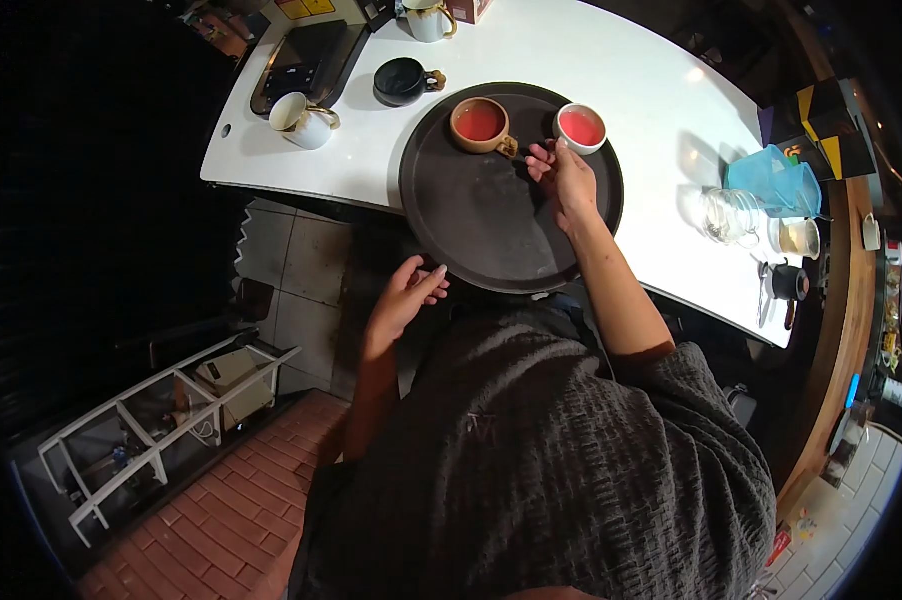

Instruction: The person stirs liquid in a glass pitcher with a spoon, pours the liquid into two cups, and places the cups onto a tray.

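A round dark tray (471, 215) lies on the white table, its near edge over the table's edge. Two cups of red liquid stand on its far part: a brown cup (480, 124) with a handle and a small white cup (580, 129) to its right. My right hand (563, 185) reaches over the tray, its thumb and fingers closed at the near side of the white cup; the handle is hidden. My left hand (408, 298) is beside the tray's near left rim, fingers loosely bent and apart, holding nothing.
Left of the tray are a black cup (401, 82), a white-and-brown mug (304, 122) and a black scale (311, 62). Another mug (428, 20) stands at the back. On the right are a blue container (776, 183), a glass pitcher (731, 217) and a glass cup (797, 238).
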Demonstrator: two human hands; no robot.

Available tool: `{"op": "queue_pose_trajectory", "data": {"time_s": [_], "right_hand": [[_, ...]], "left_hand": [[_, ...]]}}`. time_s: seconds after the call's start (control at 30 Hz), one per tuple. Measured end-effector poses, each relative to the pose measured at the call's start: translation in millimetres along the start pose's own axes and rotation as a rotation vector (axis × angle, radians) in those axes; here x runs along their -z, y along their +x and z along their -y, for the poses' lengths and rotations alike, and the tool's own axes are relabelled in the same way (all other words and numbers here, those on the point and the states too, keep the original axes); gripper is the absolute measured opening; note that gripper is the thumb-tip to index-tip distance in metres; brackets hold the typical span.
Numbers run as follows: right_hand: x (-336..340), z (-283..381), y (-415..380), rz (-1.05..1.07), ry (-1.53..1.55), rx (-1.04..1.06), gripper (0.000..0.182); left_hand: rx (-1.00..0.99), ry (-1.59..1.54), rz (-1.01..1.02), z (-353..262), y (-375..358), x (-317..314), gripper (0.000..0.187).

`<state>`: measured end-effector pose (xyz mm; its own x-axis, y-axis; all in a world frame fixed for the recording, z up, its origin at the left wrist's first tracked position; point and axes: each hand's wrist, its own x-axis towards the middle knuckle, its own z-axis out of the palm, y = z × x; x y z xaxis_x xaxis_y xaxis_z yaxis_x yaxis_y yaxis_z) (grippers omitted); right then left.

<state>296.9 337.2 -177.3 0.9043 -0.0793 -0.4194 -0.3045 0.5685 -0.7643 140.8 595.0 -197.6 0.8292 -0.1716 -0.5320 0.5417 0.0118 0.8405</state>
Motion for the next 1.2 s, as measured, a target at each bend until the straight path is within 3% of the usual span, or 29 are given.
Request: {"op": "queue_pose_trajectory", "data": {"time_s": [0.23,0.7,0.93,1.03,1.1,1.17,1.2], "right_hand": [[-9,-6,-4,-0.092,-0.048,0.041,0.027],[-20,-14,-10,-0.068,-0.154,0.089,0.027],[-3,2,-33,-0.019,-0.320,0.080,0.043],[43,8,-23,-0.091,-0.651,0.323,0.033],[66,23,-19,-0.203,-0.874,0.489,0.032],[88,33,-5,-0.266,-0.984,0.528,0.033],[101,32,4,-0.329,-1.154,0.692,0.034]], "left_hand": [[0.006,0.030,0.027,-2,-1,19,0.048],[0.047,0.062,0.058,-7,8,41,0.051],[0.026,0.042,-0.053,-14,20,22,0.048],[0.072,-0.046,-0.075,-20,21,7,0.053],[0.029,-0.162,-0.349,-27,21,-17,0.063],[-0.042,-0.199,-0.422,-32,32,-26,0.065],[-0.103,-0.239,-0.485,-31,40,-30,0.067]]}}
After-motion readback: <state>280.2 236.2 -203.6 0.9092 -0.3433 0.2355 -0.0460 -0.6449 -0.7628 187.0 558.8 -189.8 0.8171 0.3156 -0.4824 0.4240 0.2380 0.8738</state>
